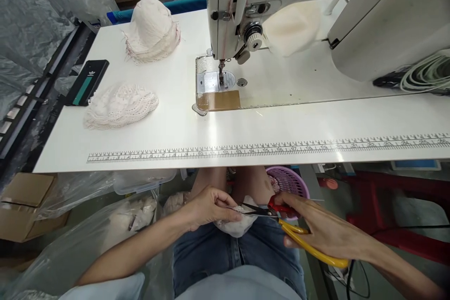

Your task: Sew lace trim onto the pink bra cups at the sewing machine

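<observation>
The left hand [214, 208] is pinching, between thumb and fingers, a small piece of thin white fabric [236, 229], which is above the lap in blue denim [198, 258]. The right hand [316, 225] is curled around the handles, one red and one yellow, of metal scissors [274, 214], whose blades are parted at the fabric, near the left fingertips. On the white surface [179, 126] stands a white sewing machine [225, 23], and to its left lie a rounded white cloth pile with frayed edge [151, 30] and a flat white lacy pile [119, 107].
</observation>
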Motion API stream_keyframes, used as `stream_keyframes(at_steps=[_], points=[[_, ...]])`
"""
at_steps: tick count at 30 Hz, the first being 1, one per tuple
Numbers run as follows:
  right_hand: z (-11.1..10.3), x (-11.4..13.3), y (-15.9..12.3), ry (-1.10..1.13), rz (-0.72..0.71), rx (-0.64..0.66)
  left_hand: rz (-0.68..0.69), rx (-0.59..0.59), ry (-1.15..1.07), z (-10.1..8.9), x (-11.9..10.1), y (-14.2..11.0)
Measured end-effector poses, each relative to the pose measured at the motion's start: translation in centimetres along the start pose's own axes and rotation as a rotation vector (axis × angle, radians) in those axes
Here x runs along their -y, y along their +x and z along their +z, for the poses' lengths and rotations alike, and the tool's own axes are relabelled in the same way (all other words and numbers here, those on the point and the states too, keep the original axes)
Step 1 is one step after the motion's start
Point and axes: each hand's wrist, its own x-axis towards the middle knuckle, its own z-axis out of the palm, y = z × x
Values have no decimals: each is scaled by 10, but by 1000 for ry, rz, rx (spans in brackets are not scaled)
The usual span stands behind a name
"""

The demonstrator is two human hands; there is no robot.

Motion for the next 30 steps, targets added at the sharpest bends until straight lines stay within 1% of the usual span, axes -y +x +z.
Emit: stream_keyframes(at_steps=[2,7,12,17,21,26,30], points=[[1,0,2,-30,3,0,2,-6,-5,1,-1,1],[6,-3,3,-101,-9,-57,1,-45,-23,4,-5,0],[8,-3,4,-132,-15,-88,-3,-63,-50,5,-7,-2],[7,3,7,-118,-22,-37,9,-58,-78,3,-4,0],[7,4,9,-125,-28,-38,4,-47,-96,1,-2,0],[10,-1,10,-149,-58,-57,-9,-57,-113,1,-3,0],[12,-8,10,-127,-101,-43,7,-50,-88,1,-4,0]])
